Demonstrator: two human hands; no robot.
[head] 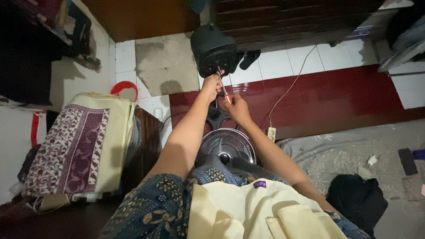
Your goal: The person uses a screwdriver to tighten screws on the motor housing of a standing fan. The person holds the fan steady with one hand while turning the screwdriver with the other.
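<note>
Left hand: the left hand [211,85] is closed round the upper shaft of a screwdriver [222,87], close to the tip, fingers curled tight.
Right hand: the right hand [236,108] is closed on the screwdriver's red handle, lower down and nearer the body.
Screwdriver: held slanted, its tip set against the lower edge of the fan base [213,49]; thin, stiff and light, the metal shaft likely slick, so the handle looks the surer place to grip.
Fan base: black, rounded, lying on the floor [332,95] with its ribbed underside turned up, at the edge of the red tiles. It looks like hard plastic, fairly heavy for its size, best held by the rim.
Grille: a round wire grille [226,146] lies between the forearms, close to the knees; light, springy, likely to bend if squeezed.
Cord: a pale cord [290,86] runs across the tiles to a power strip [271,133] near the right forearm.
Around: folded cloth [82,141] to the left, a grey rug [354,150] with a phone [407,161] to the right, dark sandals [250,58] just beside the fan base.
</note>
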